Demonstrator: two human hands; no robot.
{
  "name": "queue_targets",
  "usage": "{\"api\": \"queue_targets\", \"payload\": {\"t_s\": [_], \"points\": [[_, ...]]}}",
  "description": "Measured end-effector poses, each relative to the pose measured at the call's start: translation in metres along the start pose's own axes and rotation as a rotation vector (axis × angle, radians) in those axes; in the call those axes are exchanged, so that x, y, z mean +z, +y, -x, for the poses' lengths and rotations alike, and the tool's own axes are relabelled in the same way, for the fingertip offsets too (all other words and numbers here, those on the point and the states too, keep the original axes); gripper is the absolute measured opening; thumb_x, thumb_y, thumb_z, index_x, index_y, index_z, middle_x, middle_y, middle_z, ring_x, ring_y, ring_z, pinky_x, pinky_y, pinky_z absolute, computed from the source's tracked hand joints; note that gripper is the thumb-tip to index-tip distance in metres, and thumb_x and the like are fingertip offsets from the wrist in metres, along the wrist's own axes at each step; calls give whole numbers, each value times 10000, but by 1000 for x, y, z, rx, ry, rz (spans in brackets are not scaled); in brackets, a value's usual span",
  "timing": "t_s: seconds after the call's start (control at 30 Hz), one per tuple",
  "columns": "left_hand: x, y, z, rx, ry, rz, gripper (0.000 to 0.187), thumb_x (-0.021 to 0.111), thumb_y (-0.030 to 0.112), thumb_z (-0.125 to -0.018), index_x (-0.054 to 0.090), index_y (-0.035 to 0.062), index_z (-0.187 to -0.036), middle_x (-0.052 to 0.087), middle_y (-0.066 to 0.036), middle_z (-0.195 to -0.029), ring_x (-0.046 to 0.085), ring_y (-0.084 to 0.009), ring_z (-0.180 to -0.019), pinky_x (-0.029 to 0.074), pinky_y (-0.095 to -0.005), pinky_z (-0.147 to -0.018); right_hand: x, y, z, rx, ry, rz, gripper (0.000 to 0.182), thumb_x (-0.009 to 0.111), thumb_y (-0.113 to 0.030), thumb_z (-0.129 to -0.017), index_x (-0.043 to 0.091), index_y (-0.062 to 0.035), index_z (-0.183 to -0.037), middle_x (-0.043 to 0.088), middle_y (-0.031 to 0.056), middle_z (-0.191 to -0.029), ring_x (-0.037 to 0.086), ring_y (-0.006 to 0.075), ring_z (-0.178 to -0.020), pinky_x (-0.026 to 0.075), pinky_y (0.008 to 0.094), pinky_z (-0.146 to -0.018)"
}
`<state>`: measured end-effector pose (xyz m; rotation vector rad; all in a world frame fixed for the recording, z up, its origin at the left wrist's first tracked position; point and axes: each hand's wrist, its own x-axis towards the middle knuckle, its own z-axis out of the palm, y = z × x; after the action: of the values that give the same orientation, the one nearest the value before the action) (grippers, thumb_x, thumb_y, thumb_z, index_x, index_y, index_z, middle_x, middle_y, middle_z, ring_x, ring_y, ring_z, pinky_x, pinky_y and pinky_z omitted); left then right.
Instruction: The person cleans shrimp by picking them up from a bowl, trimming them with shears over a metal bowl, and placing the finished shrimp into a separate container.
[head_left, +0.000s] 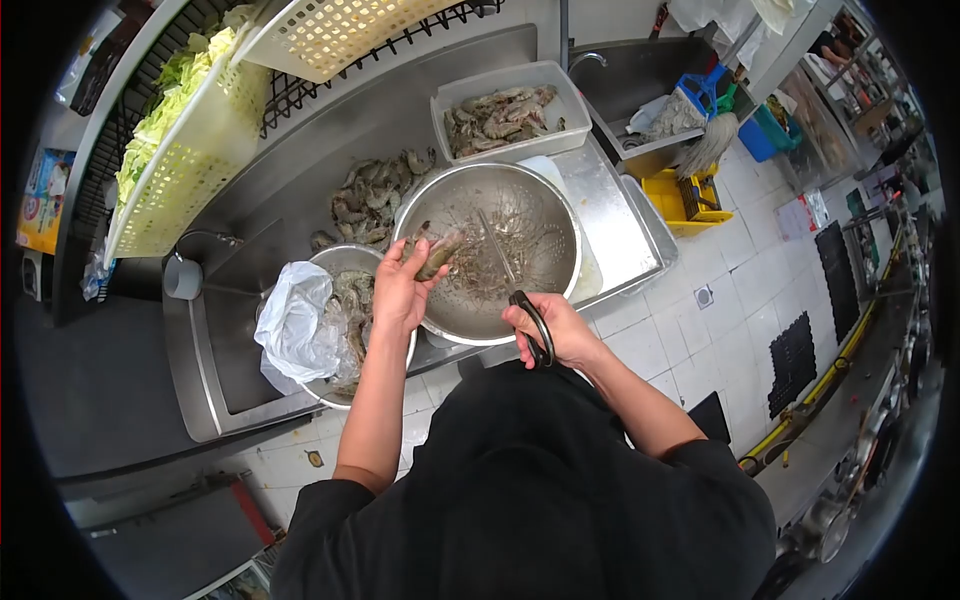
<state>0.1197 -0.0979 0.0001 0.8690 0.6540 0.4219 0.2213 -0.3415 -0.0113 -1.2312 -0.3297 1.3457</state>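
My left hand (401,288) grips a raw shrimp (437,256) over the left side of a large steel bowl (568,215). My right hand (558,325) holds black-handled scissors (500,250) by the loops, their blades pointing up and left across the bowl. Thin trimmings (487,262), like shrimp legs and feelers, lie in the bowl. Beside my left forearm, a second steel bowl (408,352) holds more shrimp (352,296) and a crumpled clear plastic bag (296,318). A heap of whole shrimp (372,192) lies on the steel surface behind the bowls.
A white plastic tub (577,105) of shrimp (502,118) stands behind the large bowl. Upper left, a perforated basket (185,165) holds leafy greens (170,115) on a rack. A sink basin (250,350) lies left; a yellow mop bucket (683,205) stands on the tiles to the right.
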Motion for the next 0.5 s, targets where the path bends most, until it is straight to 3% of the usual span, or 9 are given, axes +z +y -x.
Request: {"api": "queue_targets", "payload": {"t_s": [0.1, 0.2, 0.27, 0.37, 0.5], "points": [[0, -15, 0, -121, -30, 184, 230, 711, 94, -995, 648, 23, -1205, 731, -118, -1115, 740, -254, -981, 629, -316, -788, 5, 2, 2, -19, 66, 42, 553, 746, -519, -950, 602, 5, -1053, 604, 40, -670, 617, 123, -523, 518, 281, -454], [11, -32, 6, -93, -45, 150, 262, 721, 89, -984, 639, 13, -1220, 719, -99, -1138, 729, -233, -1018, 635, -307, -839, 14, 1, 4, 36, 84, 74, 559, 761, -524, -938, 587, -1, -1032, 618, 62, -730, 602, 136, -568, 498, 296, -536], [19, -44, 7, -114, -21, 165, 242, 732, 70, -970, 649, 18, -1191, 722, -91, -1118, 727, -211, -993, 629, -301, -822, 17, 13, -4, -169, 173, 476, 578, 793, -525, -907, 585, 3, -1016, 612, 69, -726, 578, 145, -602, 470, 305, -589], [28, -50, 11, -28, 35, 157, 217, 741, 46, -953, 663, 39, -1155, 722, -62, -1082, 710, -164, -918, 609, -296, -796, 20, 7, 1, -124, 199, 489, 565, 809, -508, -893, 587, 1, -1000, 569, 35, -696, 511, 121, -625, 424, 325, -592], [34, -47, 14, -47, 96, 181, 221, 742, 53, -954, 661, 38, -1159, 722, -54, -1070, 699, -157, -945, 604, -306, -821, 23, 20, 1, -159, 186, 400, 546, 801, -497, -906, 587, -1, -989, 534, 10, -683, 460, 93, -622, 381, 326, -567]]}}
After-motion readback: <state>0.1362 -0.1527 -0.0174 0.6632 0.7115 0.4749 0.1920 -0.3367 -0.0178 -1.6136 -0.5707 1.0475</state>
